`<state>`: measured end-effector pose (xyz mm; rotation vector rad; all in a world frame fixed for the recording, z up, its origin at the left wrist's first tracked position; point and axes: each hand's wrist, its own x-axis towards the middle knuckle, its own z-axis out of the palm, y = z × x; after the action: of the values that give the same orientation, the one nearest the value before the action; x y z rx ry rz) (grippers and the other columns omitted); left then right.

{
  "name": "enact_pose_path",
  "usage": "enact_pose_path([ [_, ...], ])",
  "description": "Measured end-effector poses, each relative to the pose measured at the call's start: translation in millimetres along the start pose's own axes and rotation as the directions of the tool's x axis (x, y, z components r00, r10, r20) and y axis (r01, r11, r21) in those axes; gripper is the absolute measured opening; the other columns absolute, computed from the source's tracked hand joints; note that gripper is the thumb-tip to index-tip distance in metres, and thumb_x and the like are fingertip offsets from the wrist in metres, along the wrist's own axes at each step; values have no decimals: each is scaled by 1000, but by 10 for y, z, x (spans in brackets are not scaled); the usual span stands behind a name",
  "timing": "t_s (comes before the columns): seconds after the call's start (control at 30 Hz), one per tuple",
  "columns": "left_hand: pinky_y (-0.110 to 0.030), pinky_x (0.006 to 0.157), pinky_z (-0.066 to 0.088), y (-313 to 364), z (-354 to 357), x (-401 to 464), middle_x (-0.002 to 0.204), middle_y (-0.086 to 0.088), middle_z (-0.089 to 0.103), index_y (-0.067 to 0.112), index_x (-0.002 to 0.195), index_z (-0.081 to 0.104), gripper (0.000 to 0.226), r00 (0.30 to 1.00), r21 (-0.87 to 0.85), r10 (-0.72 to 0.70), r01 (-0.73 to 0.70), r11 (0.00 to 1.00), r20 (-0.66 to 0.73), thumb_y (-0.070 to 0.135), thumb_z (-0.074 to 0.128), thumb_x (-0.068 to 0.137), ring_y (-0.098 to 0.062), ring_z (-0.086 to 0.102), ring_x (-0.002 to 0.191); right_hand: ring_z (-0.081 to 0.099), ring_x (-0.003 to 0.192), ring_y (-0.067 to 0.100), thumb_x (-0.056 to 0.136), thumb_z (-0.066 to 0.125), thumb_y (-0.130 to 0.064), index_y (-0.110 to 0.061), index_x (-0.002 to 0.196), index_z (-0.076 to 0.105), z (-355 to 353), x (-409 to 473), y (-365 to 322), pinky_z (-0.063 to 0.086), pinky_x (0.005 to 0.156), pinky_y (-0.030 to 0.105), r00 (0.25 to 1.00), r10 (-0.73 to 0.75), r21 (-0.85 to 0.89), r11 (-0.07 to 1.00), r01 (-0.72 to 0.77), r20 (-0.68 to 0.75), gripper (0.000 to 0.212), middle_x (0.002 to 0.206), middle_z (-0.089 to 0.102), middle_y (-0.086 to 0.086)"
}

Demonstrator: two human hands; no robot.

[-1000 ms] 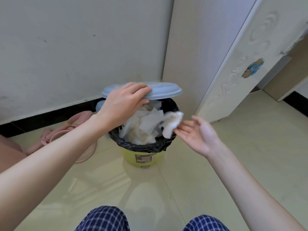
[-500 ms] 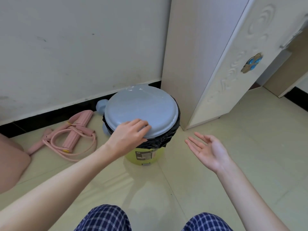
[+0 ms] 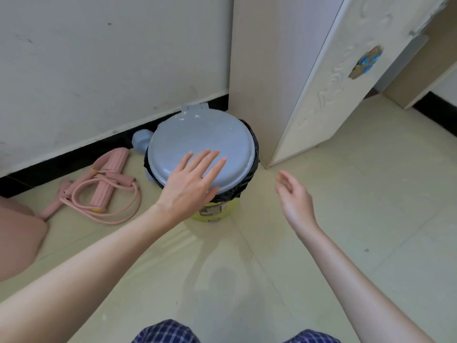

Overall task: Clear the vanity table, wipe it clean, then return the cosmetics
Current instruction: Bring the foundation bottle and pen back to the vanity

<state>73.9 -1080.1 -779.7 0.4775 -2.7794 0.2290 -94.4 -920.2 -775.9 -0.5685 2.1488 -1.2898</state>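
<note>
Bin [image 3: 214,212] is what is showing here: a small round one with a pale yellow-green body, a worn label on its front, and a black liner [image 3: 249,186] bunching out from under the rim. It is standing on the cream tiled floor [image 3: 371,194], tucked into the corner between the white wall [image 3: 99,58] and the side of a pale cabinet [image 3: 267,70]. Its grey-blue lid [image 3: 205,137] is lying flat and closed, with a hinge tab at the back.

Left hand [image 3: 190,188] is reaching over the near edge of the lid, fingers straight and slightly spread, holding nothing; whether they are touching the lid is unclear. Right hand [image 3: 295,196] is hanging in the air just right of the bin, palm turned inward, fingers relaxed and holding nothing.

Pink exercise bands [image 3: 103,184] are lying on the floor to the left, near the black skirting [image 3: 61,164].
</note>
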Motion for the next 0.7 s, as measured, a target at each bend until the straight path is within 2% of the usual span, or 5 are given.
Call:
enact_pose_path([
  [0.1,-52,99,39,93,-282,61,134,-18,51,7,132,50,58,997,12,28,-29,1000,70,31,67,81,-34,49,123,34,135,26,89,46,-14,-10,140,38,13,-180,-81,24,110,36,932,-347,-567,748,344,107,51,145,39,13],
  [0.17,-53,100,39,143,-537,109,135,-18,50,8,134,48,60,995,-3,40,-40,999,93,32,66,81,-34,48,124,33,135,33,84,44,-21,-9,137,42,-63,-338,-239,24,109,48,879,-444,-712,560,424,174,55,144,39,18],
  [0.27,-52,100,38,229,-1047,242,136,-18,49,8,136,43,65,992,-16,48,-47,999,117,34,67,81,-35,47,125,32,135,36,82,39,-30,-12,137,44,-337,-579,-682,24,108,52,855,-482,-800,428,421,192,58,144,37,20],
  [0.5,-50,103,36,512,-2602,818,138,-17,46,8,140,39,72,987,-101,111,-99,990,117,34,68,78,-34,44,127,31,135,37,81,34,-40,-17,139,42,-1351,-1262,-1953,25,108,53,920,-391,-884,427,192,11,63,146,35,21],
  [0.7,-49,99,41,851,-3996,1400,133,-17,52,7,135,46,74,985,-158,152,-138,978,84,35,72,72,-34,49,122,35,133,39,80,35,-43,-19,136,46,-2329,-1955,-3178,28,106,55,892,-417,-897,441,30,-175,62,143,39,21],
])
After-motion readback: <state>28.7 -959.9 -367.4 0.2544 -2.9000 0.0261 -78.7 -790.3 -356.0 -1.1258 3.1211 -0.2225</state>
